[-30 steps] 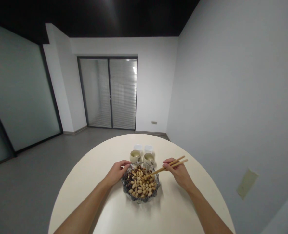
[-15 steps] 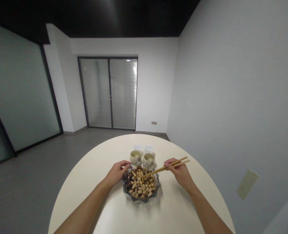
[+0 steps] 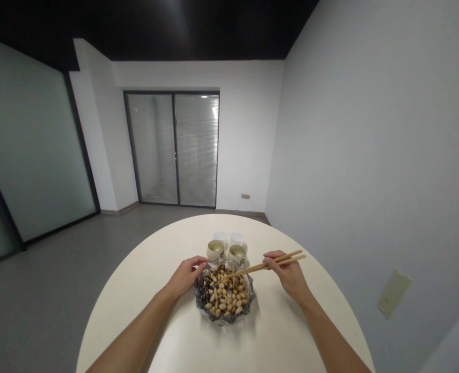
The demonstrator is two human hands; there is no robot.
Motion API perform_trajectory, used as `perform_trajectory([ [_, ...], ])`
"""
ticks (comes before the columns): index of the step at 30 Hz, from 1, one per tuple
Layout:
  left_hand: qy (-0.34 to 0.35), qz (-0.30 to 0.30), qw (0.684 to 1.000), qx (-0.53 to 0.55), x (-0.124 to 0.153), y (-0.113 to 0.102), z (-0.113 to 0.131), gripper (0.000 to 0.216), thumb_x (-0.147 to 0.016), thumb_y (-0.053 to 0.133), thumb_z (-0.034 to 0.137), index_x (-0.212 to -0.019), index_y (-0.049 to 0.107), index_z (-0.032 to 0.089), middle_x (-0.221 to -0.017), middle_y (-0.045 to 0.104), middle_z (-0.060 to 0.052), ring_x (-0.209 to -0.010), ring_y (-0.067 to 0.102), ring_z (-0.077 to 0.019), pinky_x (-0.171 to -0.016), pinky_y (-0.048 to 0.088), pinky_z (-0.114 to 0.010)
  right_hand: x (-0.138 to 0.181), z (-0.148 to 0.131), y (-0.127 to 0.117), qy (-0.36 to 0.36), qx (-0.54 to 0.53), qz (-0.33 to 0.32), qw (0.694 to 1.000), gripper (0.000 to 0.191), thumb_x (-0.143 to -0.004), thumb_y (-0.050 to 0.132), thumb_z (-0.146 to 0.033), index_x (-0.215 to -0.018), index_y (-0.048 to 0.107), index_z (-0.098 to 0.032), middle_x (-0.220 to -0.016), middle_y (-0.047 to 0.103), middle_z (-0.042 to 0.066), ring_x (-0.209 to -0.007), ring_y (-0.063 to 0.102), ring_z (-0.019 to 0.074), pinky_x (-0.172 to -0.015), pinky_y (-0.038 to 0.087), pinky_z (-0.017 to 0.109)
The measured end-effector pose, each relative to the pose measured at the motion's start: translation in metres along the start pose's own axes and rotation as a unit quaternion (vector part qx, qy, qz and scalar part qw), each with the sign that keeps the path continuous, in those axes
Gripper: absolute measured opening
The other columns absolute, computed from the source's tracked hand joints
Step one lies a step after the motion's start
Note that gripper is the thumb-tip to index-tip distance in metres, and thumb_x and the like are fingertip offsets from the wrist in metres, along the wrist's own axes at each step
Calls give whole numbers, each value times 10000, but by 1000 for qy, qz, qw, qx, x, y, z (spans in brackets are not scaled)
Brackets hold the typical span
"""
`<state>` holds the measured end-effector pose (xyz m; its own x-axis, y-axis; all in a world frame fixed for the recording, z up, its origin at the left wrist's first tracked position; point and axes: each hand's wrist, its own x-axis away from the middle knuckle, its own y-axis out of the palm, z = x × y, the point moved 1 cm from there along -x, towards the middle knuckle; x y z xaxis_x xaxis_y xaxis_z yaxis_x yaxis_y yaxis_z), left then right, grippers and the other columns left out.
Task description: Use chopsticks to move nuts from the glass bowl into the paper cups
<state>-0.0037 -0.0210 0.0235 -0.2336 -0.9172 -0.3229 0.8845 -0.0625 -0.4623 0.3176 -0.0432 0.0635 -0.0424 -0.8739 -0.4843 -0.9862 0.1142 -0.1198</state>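
A clear glass bowl (image 3: 224,321) with a scalloped rim stands near the middle of the round table. Pale nuts in shells, like pistachios (image 3: 229,300), fill its front and right, and dark seeds (image 3: 203,292) lie at its left. My left hand (image 3: 186,273) grips the bowl's left rim between thumb and fingers. In my right hand (image 3: 284,269), to the right of the bowl, is a pair of wooden chopsticks (image 3: 255,268). Their tips are down among the nuts near the bowl's centre; whether a nut is pinched between them is too small to tell.
Two small cream cups (image 3: 215,250) with dark markings stand just behind the bowl. Behind them are two small white containers (image 3: 236,238). The cream table (image 3: 190,344) has a rounded far edge, and a white wall (image 3: 354,171) runs along the right.
My right hand and the chopsticks have shifted slightly right, and the tips sit a little farther back in the bowl. The left hand stays at the rim.
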Motion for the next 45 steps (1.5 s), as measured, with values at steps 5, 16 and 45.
perform_trajectory([
  [5, -3, 0, 1000, -7, 1, -1, 4, 332, -886, 532, 399, -1025, 723, 166, -1058, 750, -87, -995, 667, -251, -864, 519, -340, -1, 2, -1, -1, -4, 6, 1000, 386, -709, 771, -537, -841, 735, -176, -732, 719, 62, -677, 682, 205, -632, 578, 328],
  [16, -3, 1, 1000, 3, 2, -1, 2, 342, -881, 537, 414, -1022, 725, 164, -1045, 754, -86, -970, 673, -247, -850, 524, -335, -1, 1, -3, -14, 20, 27, 999, 413, -732, 748, -553, -870, 733, -164, -710, 713, 69, -651, 677, 209, -618, 580, 340],
  [45, -5, 10, 1000, 3, 2, -1, 6, 334, -870, 547, 412, -1016, 730, 173, -1045, 754, -85, -978, 672, -255, -856, 524, -341, 0, 2, 2, 0, 23, 11, 1000, 406, -715, 751, -567, -816, 741, -174, -716, 723, 71, -664, 666, 216, -629, 565, 342],
])
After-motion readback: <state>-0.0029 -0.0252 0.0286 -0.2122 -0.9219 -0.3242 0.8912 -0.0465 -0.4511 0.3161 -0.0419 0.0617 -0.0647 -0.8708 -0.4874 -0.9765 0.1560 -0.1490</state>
